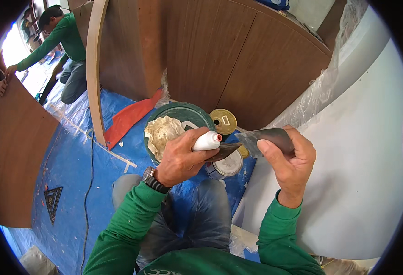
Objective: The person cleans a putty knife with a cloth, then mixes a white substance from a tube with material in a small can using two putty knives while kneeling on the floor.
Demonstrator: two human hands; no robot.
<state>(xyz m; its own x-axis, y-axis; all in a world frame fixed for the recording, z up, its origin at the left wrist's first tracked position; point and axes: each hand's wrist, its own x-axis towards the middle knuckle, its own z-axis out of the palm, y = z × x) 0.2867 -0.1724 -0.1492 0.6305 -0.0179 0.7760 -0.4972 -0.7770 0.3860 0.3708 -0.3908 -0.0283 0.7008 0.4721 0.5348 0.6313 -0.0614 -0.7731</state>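
Observation:
My left hand (179, 158) is closed around a small white tube (205, 142) with red at its nozzle. A dark flat scraper (228, 151) sticks out from under the same fingers. My right hand (294, 160) pinches a second flat scraper (275, 136), dark on the back and greyish toward its edge. That edge points left, close to the scraper in my left hand. Below both hands, a dark green tub (183, 107) holds crumpled cream-coloured material (161, 134). Beside it are a gold-topped can (223, 120) and a can with a whitish lid (229, 165).
Blue sheeting (73, 178) covers the floor, with a black triangular square (52, 201) and a cable (89, 183) on it. Brown wood panels (201, 50) rise ahead. A white curved surface (348, 151) is at right. Another person (66, 41) kneels at the far left, touching a curved panel (13, 151).

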